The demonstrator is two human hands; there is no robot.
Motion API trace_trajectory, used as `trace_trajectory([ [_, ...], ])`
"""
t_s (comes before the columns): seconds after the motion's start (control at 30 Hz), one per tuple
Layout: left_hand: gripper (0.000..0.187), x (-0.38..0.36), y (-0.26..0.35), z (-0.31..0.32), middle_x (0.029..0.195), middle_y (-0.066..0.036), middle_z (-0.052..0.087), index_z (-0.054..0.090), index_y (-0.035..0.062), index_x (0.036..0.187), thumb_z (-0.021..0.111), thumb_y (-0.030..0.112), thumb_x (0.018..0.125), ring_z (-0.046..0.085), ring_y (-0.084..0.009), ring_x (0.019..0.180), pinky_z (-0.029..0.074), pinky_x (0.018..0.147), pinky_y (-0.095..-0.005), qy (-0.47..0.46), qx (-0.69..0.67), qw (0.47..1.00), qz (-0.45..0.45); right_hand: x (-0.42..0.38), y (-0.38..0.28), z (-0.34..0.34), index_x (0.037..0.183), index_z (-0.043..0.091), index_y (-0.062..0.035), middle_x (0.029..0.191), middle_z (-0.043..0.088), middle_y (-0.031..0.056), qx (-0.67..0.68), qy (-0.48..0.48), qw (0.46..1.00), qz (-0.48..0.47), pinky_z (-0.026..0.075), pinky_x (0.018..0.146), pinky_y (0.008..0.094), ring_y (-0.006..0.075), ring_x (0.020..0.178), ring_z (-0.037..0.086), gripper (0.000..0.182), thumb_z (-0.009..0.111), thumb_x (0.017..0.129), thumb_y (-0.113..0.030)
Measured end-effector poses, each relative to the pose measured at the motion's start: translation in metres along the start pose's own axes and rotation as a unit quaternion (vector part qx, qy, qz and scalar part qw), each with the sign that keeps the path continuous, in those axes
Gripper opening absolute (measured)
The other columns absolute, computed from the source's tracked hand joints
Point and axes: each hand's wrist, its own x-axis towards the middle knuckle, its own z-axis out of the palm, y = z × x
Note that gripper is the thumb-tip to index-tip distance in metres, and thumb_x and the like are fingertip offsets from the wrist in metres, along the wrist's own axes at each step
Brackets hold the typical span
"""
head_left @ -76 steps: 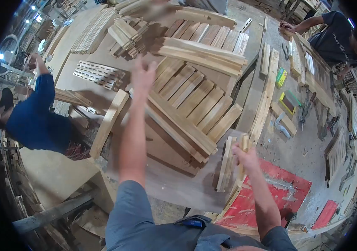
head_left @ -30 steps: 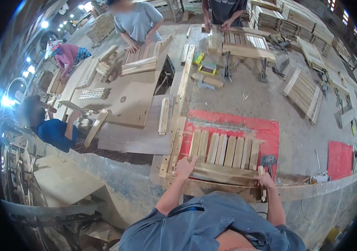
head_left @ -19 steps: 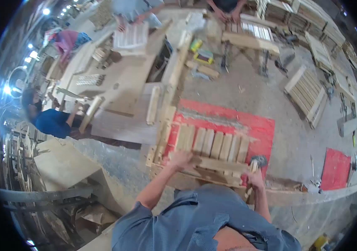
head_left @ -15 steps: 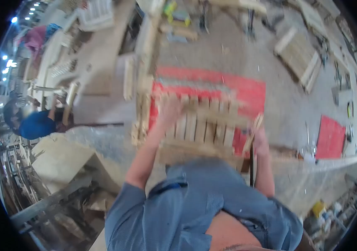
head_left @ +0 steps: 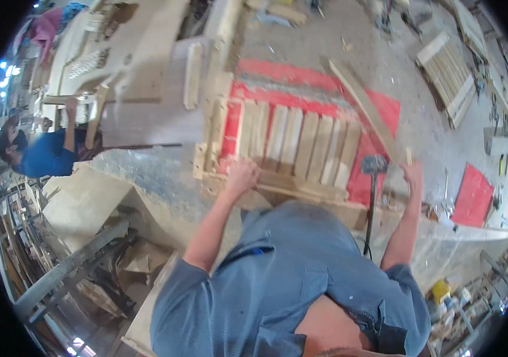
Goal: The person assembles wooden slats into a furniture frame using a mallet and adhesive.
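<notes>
My left hand is closed at the near left corner of a slatted wooden panel, on its near rail. The panel's pale slats stand side by side over a red sheet. Off to the panel's right, my right hand is closed around the near end of a long wooden strip, which slants away to the far left. A short pale wood end pokes up from the same fist. Between that hand and the panel is a dark-headed mallet, its handle pointing toward me.
A wooden guide frame borders the panel's left side. Another slatted panel lies far right, with a second red sheet nearer. At left, a person in blue handles wooden pieces. The bench's near edge runs before my body.
The wooden strip that lay across the slats has swung off to the right with my right hand. My left hand has come down from the slats to the near rail.
</notes>
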Motion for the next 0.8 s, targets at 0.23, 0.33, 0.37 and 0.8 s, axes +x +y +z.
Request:
trace_trajectory([
  [0.23, 0.051, 0.100, -0.019, -0.051, 0.139, -0.013, 0.054, 0.055, 0.0048, 0.137, 0.060, 0.023, 0.089, 0.049, -0.0349, 0.133, 0.045, 0.100, -0.0511, 0.262, 0.099, 0.960, 0.003, -0.128, -0.200, 0.051, 0.096, 0.062, -0.0110, 0.075, 0.061, 0.0049, 0.604, -0.175, 0.772, 0.090, 0.053, 0.051, 0.0380, 0.0198, 0.059, 0.062, 0.023, 0.059, 0.097, -0.034],
  [0.33, 0.051, 0.149, -0.079, -0.015, 0.141, -0.014, 0.053, 0.055, 0.0041, 0.136, 0.059, 0.021, 0.088, 0.047, -0.0351, 0.132, 0.038, 0.111, -0.0506, 0.195, 0.049, 0.977, 0.073, -0.169, -0.221, 0.130, 0.105, 0.061, -0.0080, 0.078, 0.061, 0.0053, 0.643, -0.302, 0.694, 0.120, 0.055, 0.056, 0.0404, 0.0206, 0.061, 0.061, 0.021, 0.057, 0.092, -0.024],
  [0.37, 0.051, 0.158, -0.086, -0.023, 0.141, -0.014, 0.053, 0.055, 0.0041, 0.136, 0.059, 0.021, 0.088, 0.047, -0.0351, 0.132, 0.038, 0.111, -0.0506, 0.204, 0.048, 0.974, 0.079, -0.188, -0.238, 0.145, 0.107, 0.061, -0.0067, 0.077, 0.060, 0.0052, 0.655, -0.340, 0.661, 0.141, 0.055, 0.057, 0.0402, 0.0209, 0.061, 0.061, 0.022, 0.058, 0.090, -0.020],
  [0.8, 0.056, 0.185, -0.118, -0.059, 0.131, -0.011, 0.051, 0.063, 0.0210, 0.120, 0.083, 0.044, 0.072, 0.056, -0.0337, 0.116, 0.052, 0.089, -0.0507, 0.035, -0.006, 0.985, 0.167, -0.176, -0.389, 0.222, 0.109, 0.062, 0.0003, 0.086, 0.067, 0.0098, 0.501, -0.232, 0.832, 0.058, 0.057, 0.063, 0.0362, 0.0224, 0.070, 0.067, 0.030, 0.068, 0.084, -0.015],
])
